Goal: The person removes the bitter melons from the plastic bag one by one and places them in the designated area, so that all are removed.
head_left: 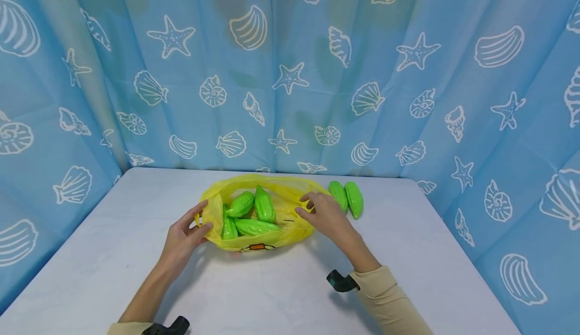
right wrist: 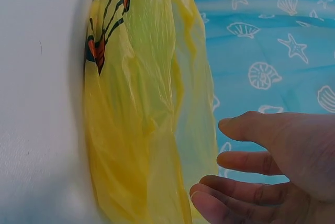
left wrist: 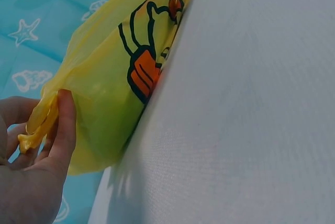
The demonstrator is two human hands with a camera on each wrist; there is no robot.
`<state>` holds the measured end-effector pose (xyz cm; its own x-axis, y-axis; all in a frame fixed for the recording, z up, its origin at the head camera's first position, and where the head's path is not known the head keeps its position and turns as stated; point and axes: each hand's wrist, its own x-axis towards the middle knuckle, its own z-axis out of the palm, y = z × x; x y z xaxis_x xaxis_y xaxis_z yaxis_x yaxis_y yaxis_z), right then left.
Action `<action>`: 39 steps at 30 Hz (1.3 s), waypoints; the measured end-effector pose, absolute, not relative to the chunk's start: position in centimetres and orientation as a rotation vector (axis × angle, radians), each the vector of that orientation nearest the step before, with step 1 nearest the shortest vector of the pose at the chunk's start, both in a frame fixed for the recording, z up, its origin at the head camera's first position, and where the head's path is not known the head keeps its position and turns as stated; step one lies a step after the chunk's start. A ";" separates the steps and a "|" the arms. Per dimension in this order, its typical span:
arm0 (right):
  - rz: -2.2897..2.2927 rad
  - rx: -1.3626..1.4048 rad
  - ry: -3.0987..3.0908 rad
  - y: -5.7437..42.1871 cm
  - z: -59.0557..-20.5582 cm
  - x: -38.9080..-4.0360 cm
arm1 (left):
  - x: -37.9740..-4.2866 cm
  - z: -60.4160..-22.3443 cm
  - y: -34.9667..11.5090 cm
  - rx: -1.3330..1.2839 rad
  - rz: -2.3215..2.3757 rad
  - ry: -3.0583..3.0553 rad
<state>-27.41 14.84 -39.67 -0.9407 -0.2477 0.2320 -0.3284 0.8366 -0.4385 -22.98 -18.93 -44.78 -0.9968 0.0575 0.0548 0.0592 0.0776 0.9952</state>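
With twelve o'clock pointing away from the person across the bench [head_left: 272, 294], the left hand [head_left: 180, 243] is first. Its grip pinches the left edge of a yellow bag [head_left: 296, 233], thumb and fingers either side of the gathered plastic. The bag lies between two and three o'clock from that hand, its mouth gaping upward, its long axis running roughly nine to three. Four green pods [head_left: 265, 206] sit inside, mostly toward its left half. Next is the right hand [head_left: 328, 217], at the bag's right rim: thumb and fingers relaxed and parted, the grip holding nothing; whether a fingertip brushes the plastic I can't tell. Last, two more green pods [head_left: 354, 200] lie side by side outside the bag, at one and two o'clock from the right hand, each running about eleven to five. I'd judge that bearing the one that counts: the right hand is plainly nearer, but its fingers point toward ten.
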 end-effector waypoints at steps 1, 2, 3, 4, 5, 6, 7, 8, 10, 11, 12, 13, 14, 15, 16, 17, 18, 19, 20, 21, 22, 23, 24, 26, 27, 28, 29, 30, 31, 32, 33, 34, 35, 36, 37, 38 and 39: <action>0.733 0.452 -2.851 14.8 -39.6 -27.4 | -23.0 -44.8 -18.9 -0.126 -2.130 -2.303; 0.738 0.454 -2.853 14.7 -39.6 -27.4 | -23.0 -44.8 -18.9 -0.129 -2.131 -2.302; 0.743 0.456 -2.854 14.7 -39.6 -27.4 | -23.0 -44.8 -18.9 -0.131 -2.133 -2.299; 0.744 0.456 -2.858 14.6 -39.6 -27.5 | -23.1 -44.8 -18.9 -0.133 -2.136 -2.297; 0.743 0.457 -2.860 14.5 -39.6 -27.5 | -23.1 -44.8 -19.0 -0.133 -2.137 -2.295; 0.744 0.458 -2.862 14.5 -39.6 -27.5 | -23.1 -44.8 -19.0 -0.133 -2.139 -2.295; 0.739 0.459 -2.863 14.4 -39.6 -27.5 | -23.1 -44.8 -19.0 -0.132 -2.140 -2.293; 0.736 0.461 -2.865 14.3 -39.6 -27.5 | -23.1 -44.8 -19.0 -0.129 -2.140 -2.294; 0.736 0.461 -2.863 14.1 -39.6 -27.6 | -23.0 -44.8 -19.0 -0.120 -2.132 -2.300; 0.736 0.460 -2.861 13.9 -39.6 -27.6 | -23.0 -44.8 -18.9 -0.115 -2.126 -2.305; 0.732 0.460 -2.860 13.8 -39.5 -27.6 | -23.0 -44.8 -18.9 -0.112 -2.120 -2.309; 0.729 0.464 -2.859 13.7 -39.5 -27.6 | -22.9 -44.8 -18.9 -0.108 -2.116 -2.312; 0.727 0.465 -2.859 13.6 -39.5 -27.6 | -22.9 -44.8 -18.9 -0.104 -2.114 -2.314; 0.723 0.469 -2.859 13.4 -39.5 -27.6 | -22.9 -44.8 -18.9 -0.103 -2.113 -2.315; 0.715 0.475 -2.858 13.3 -39.5 -27.6 | -22.9 -44.8 -18.9 -0.103 -2.113 -2.314; 0.709 0.481 -2.857 13.2 -39.5 -27.6 | -22.9 -44.8 -18.8 -0.102 -2.114 -2.313; 0.705 0.485 -2.856 13.1 -39.5 -27.6 | -22.9 -44.9 -18.8 -0.102 -2.115 -2.311; 0.705 0.488 -2.857 13.0 -39.5 -27.6 | -22.9 -44.9 -18.8 -0.102 -2.118 -2.310; 0.707 0.490 -2.857 12.9 -39.5 -27.6 | -22.9 -44.9 -18.8 -0.104 -2.121 -2.308; 0.708 0.493 -2.858 12.8 -39.5 -27.6 | -23.0 -44.9 -18.8 -0.109 -2.126 -2.301; 0.708 0.495 -2.859 12.7 -39.4 -27.6 | -23.0 -44.9 -18.8 -0.117 -2.132 -2.294; 0.720 0.492 -2.865 12.5 -39.4 -27.6 | -23.0 -44.9 -18.8 -0.125 -2.139 -2.286; 0.729 0.491 -2.870 12.4 -39.4 -27.6 | -23.0 -44.9 -18.8 -0.135 -2.145 -2.278; 0.744 0.493 -2.880 12.2 -39.4 -27.7 | -23.1 -45.0 -18.9 -0.154 -2.156 -2.261; 0.746 0.493 -2.885 12.1 -39.4 -27.7 | -23.1 -45.0 -18.9 -0.162 -2.162 -2.253; 0.750 0.495 -2.888 11.9 -39.5 -27.8 | -23.1 -45.0 -18.9 -0.165 -2.160 -2.253; 0.758 0.495 -2.891 11.8 -39.5 -27.9 | -23.1 -45.0 -18.9 -0.167 -2.160 -2.253; 0.757 0.497 -2.892 11.7 -39.5 -27.9 | -23.1 -45.1 -18.9 -0.167 -2.157 -2.255; 0.755 0.501 -2.893 11.6 -39.5 -28.0 | -23.1 -45.1 -18.9 -0.166 -2.156 -2.256; 0.754 0.507 -2.895 11.5 -39.5 -28.1 | -23.1 -45.1 -18.9 -0.165 -2.158 -2.256; 0.745 0.513 -2.895 11.4 -39.5 -28.2 | -23.1 -45.1 -18.9 -0.164 -2.158 -2.256; 0.742 0.518 -2.896 11.3 -39.5 -28.3 | -23.1 -45.1 -19.0 -0.162 -2.158 -2.256; 0.736 0.521 -2.900 11.3 -39.5 -28.3 | -23.1 -45.1 -19.0 -0.162 -2.156 -2.259; 0.730 0.524 -2.904 11.2 -39.5 -28.4 | -23.1 -45.1 -19.0 -0.162 -2.156 -2.260; 0.723 0.528 -2.908 11.1 -39.4 -28.5 | -23.1 -45.1 -19.0 -0.161 -2.155 -2.262; 0.721 0.528 -2.915 11.0 -39.4 -28.5 | -23.1 -45.0 -19.0 -0.159 -2.154 -2.263; 0.715 0.529 -2.920 10.9 -39.2 -28.6 | -23.1 -45.0 -19.0 -0.157 -2.150 -2.267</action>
